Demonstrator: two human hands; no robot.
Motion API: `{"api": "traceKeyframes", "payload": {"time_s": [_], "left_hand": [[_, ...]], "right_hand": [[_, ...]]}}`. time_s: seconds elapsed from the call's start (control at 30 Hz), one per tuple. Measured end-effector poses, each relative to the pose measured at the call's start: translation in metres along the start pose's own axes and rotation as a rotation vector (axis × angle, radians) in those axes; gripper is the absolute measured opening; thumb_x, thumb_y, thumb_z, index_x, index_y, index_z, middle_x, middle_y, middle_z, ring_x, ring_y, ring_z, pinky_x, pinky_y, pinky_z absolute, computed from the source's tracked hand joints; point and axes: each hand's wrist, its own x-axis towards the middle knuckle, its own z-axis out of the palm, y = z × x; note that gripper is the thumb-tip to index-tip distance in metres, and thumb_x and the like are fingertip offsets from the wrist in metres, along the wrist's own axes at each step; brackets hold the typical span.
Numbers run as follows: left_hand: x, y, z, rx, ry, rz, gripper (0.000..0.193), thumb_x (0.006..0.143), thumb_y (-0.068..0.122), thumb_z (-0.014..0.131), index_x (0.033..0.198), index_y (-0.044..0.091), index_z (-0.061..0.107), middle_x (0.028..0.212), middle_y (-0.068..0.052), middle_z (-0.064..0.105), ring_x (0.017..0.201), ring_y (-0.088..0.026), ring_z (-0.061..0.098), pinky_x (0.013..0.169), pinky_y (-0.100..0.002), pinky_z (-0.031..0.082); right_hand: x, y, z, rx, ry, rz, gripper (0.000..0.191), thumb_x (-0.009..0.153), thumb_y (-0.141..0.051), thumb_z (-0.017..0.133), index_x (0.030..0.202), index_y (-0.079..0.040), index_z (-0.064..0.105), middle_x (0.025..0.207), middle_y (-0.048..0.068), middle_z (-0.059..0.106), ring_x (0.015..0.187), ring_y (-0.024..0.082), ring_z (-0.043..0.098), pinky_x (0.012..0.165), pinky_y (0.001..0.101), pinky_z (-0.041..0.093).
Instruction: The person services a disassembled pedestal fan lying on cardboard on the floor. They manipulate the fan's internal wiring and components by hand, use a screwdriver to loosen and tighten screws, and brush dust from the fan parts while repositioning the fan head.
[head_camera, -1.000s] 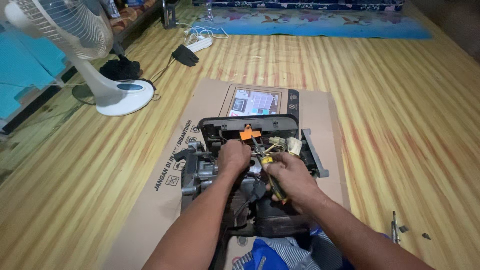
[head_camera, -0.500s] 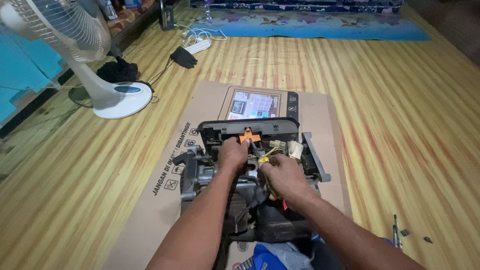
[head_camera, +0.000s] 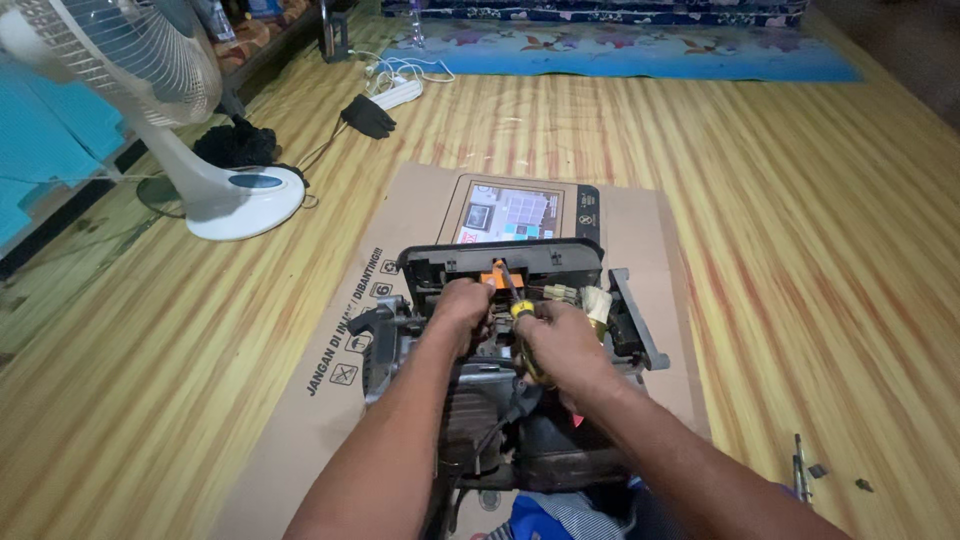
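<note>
From the head view, a dark plastic and metal assembly (head_camera: 500, 380), opened up with wiring and connectors showing, lies on a flattened sheet of brown cardboard (head_camera: 400, 230) spread over a striped yellow wooden floor (head_camera: 780, 230). The left hand (head_camera: 462, 305) rests on the top of the assembly just below its upper black panel (head_camera: 500, 262), fingers curled down and pinching at something small there; what it pinches is hidden under the fingers. The right hand (head_camera: 565, 340) is clenched around the yellow-and-black handle of a screwdriver (head_camera: 512, 295), whose shaft slants up and left so that its tip meets the panel beside a small orange part (head_camera: 497, 270), right next to the left hand. White connectors (head_camera: 580, 297) sit just right of the screwdriver. Beyond the assembly, a tablet-like device with a lit screen (head_camera: 510, 212) lies flat on the cardboard. A white standing fan (head_camera: 190, 130) stands at the upper left, off the cardboard, with a black cloth (head_camera: 368, 115) and a white power strip (head_camera: 398, 93) farther back. A small metal tool (head_camera: 800, 466) lies on the floor at the lower right, well apart from the hands.
</note>
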Motion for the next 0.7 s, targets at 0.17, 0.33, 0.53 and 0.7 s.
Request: {"api": "traceKeyframes", "payload": {"time_s": [0.17,0.33,0.53,0.7], "left_hand": [[0.000,-0.001,0.000,-0.025,0.038,-0.020,0.025,0.096,0.024,0.065,0.086,0.001,0.063,0.058,-0.005,0.053,0.043,-0.018,0.045,0.041,-0.036,0.035],[-0.002,-0.003,0.001,-0.058,0.080,0.045,0.022,0.092,0.025,0.070,0.085,0.004,0.068,0.058,-0.003,0.053,0.043,-0.016,0.046,0.042,-0.035,0.035],[-0.003,-0.004,0.003,-0.036,0.084,0.066,0.027,0.091,0.029,0.070,0.083,0.004,0.069,0.060,-0.005,0.057,0.045,-0.016,0.048,0.043,-0.035,0.037],[-0.001,-0.004,0.004,-0.003,0.024,0.061,0.037,0.096,0.033,0.065,0.079,0.001,0.062,0.058,-0.006,0.052,0.043,-0.019,0.046,0.042,-0.037,0.035]], "right_hand": [[-0.006,0.001,0.002,-0.023,0.064,0.167,0.048,0.089,-0.009,0.062,0.135,-0.009,0.046,0.084,0.008,0.065,0.069,0.018,0.068,0.048,0.0327,0.053],[0.001,0.021,-0.002,-0.350,0.156,-0.082,0.040,0.085,-0.021,0.068,0.114,0.006,0.065,0.080,0.013,0.069,0.063,0.022,0.067,0.049,0.0328,0.050],[0.015,0.028,-0.010,-0.290,0.113,-0.055,0.038,0.096,-0.031,0.055,0.097,0.003,0.070,0.070,0.012,0.067,0.054,0.018,0.059,0.048,0.0326,0.046],[0.006,0.018,-0.002,-0.052,0.063,0.077,0.030,0.096,-0.025,0.053,0.094,0.003,0.063,0.070,0.010,0.063,0.051,0.019,0.059,0.041,0.0365,0.045]]}}
